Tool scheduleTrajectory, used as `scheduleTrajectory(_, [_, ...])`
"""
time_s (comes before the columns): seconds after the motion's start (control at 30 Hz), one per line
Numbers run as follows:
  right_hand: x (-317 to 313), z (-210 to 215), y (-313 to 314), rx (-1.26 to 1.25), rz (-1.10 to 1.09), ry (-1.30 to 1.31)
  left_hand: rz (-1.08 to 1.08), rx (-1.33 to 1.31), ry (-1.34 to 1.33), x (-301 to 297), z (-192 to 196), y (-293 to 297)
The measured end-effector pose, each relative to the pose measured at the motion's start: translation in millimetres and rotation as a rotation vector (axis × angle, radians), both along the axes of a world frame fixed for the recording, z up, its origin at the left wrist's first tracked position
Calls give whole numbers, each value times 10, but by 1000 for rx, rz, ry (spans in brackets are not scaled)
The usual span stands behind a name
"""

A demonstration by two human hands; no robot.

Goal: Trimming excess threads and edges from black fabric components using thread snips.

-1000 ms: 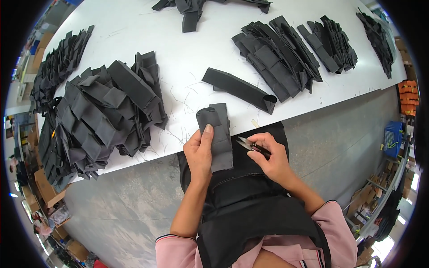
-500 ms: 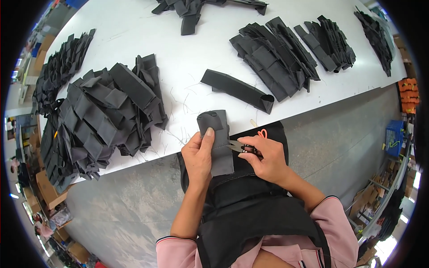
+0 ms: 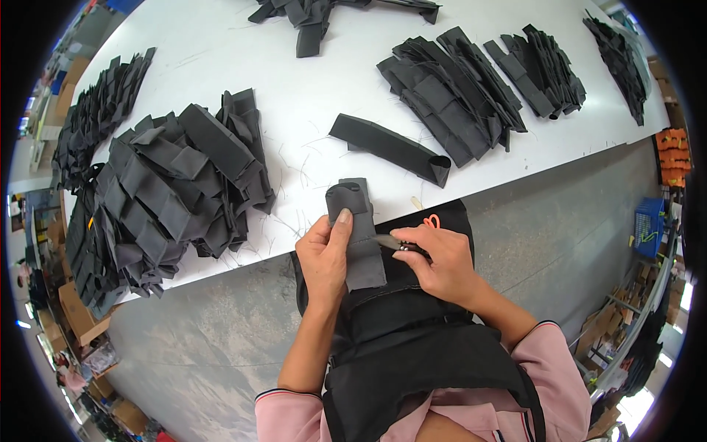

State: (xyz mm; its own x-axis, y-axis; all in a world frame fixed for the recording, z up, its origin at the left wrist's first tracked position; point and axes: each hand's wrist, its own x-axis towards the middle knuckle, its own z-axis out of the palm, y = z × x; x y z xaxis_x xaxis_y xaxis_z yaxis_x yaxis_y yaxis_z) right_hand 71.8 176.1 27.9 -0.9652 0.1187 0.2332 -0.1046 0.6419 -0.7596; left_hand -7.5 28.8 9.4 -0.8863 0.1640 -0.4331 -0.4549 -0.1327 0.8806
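At the desk (image 3: 221, 59) edge, left hand (image 3: 326, 254) grip grasps a grey fabric piece (image 3: 359, 234); right hand (image 3: 436, 259) grip grasps snips (image 3: 390, 241). Fabric piles (image 3: 162, 191) crowd 9 o'clock; folded strip (image 3: 390, 147) lies at 1 o'clock.

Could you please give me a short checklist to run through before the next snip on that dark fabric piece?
1. Left hand pins the fabric piece with its thumb: ok.
2. Right hand grips the thread snips: ok.
3. Blade tip meets the piece's right edge: ok.
4. Left fingers clear of the blades: ok, they hold the opposite edge.
5. Loose thread actually between the blades: cannot tell.
6. Piece supported at the table edge, over the lap: ok.
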Motion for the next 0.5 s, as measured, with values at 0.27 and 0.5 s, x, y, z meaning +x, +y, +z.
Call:
scheduleTrajectory(0.27, [-115, 203, 207, -51, 129, -174, -105, -85, 78, -20, 36, -75])
scheduleTrajectory(0.5, [-309, 249, 393, 26, 388, -310, -200, -110, 91, -18, 81, -103])
